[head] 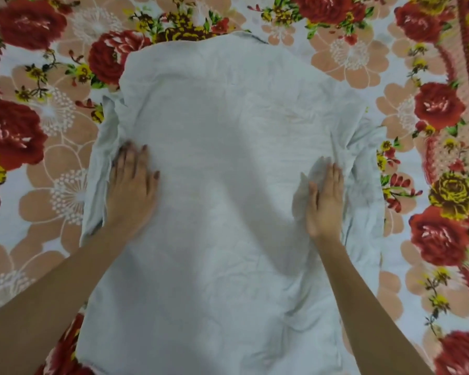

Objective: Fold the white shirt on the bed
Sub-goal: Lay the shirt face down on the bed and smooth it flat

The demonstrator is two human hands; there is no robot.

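**Bare Arms, Painted Nails**

Two forearms enter from the bottom edge, both uncovered with no sleeve in view. The left hand (132,185) shows dark reddish polish on its fingernails. The right hand (326,201) carries no ring, watch or bracelet; its nails are blurred.

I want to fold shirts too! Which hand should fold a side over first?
Probably the left hand. It lies flat by the edge of the crumpled white cotton shirt, with the sleeve bunched just beside it. The right hand sits slightly further in from its edge. It's close, though.
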